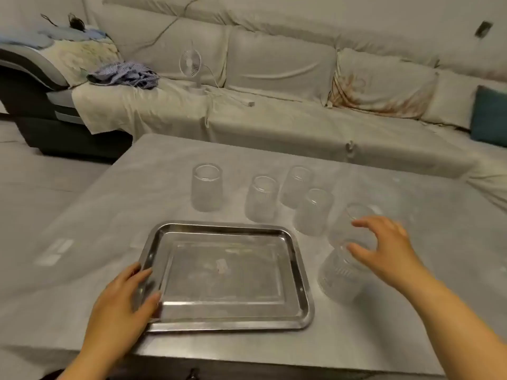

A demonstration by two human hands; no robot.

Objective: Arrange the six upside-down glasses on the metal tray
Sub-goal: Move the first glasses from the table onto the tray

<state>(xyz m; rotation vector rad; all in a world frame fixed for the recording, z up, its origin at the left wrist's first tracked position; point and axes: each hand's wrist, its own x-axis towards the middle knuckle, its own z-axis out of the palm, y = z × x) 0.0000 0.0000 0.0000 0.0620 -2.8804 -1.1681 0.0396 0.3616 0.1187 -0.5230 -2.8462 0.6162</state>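
The metal tray [300,272] lies with nothing on it at the table's near edge. My left hand [123,303] grips the tray's left rim, thumb and fingers over the edge. Six clear glasses stand upside down beyond and to the right of the tray. One glass [207,187] is at the far left, then a second [262,198] and a third [296,186]. A fourth [314,212] stands off the tray's far right corner. My right hand [384,248] wraps thumb and fingers around a blurred fifth glass [340,229]. The sixth glass [337,278] stands just in front of it.
The grey table [109,215] ends close to my body. A sofa under a pale cover [274,119] runs behind it, carrying a small white fan [190,67], a striped cloth [126,74] and a teal cushion [489,116].
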